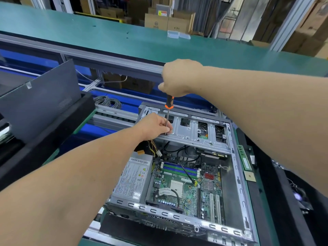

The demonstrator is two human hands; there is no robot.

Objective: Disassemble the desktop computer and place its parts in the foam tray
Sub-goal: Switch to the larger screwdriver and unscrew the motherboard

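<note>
While gripping screwdriver (168,110): right hand (177,79) fisted, upright.

Bright, even overhead light with soft, faint shadows. Mild glare on the metal bracket (191,129) at centre. The wide lens bends straight lines toward the edges. Centre is sharp; the boxes (166,20) along the top look soft and slightly hazy.

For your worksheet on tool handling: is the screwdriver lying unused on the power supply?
No: the right hand grips the screwdriver upright over the drive cage, while the left hand's fingers steady its shaft.
</note>
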